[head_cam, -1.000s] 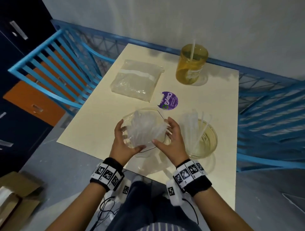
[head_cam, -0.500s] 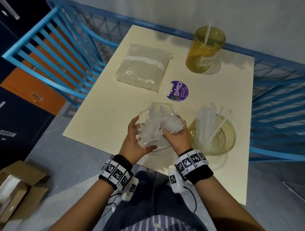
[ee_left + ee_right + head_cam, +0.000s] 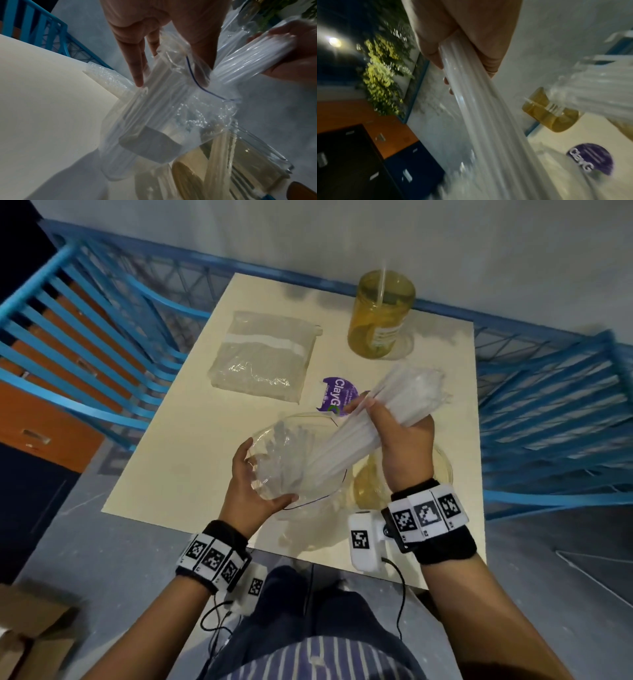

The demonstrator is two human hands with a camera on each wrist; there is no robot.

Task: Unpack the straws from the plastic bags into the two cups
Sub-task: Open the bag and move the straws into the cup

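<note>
My right hand (image 3: 394,426) grips a thick bundle of clear straws (image 3: 404,398), drawn partway out of an open zip bag (image 3: 291,460) and raised above the near cup (image 3: 442,470). The bundle of straws (image 3: 481,108) runs from my fingers (image 3: 435,54) in the right wrist view. My left hand (image 3: 250,484) holds the zip bag (image 3: 171,108) by its mouth, thumb and fingers (image 3: 137,67) pinching the film. The near cup (image 3: 248,162) holds several straws. A tall yellow cup (image 3: 382,316) with one straw stands at the table's far side. A second, sealed bag of straws (image 3: 263,354) lies at the far left.
A purple round lid (image 3: 337,400) lies on the cream table (image 3: 178,460) between the bags and cups. Blue railings (image 3: 85,344) flank the table on both sides. A cardboard box (image 3: 30,631) sits on the floor at lower left.
My right hand closed round the straws and pulled the bundle up and to the right out of the bag. My left hand stayed on the bag's mouth.
</note>
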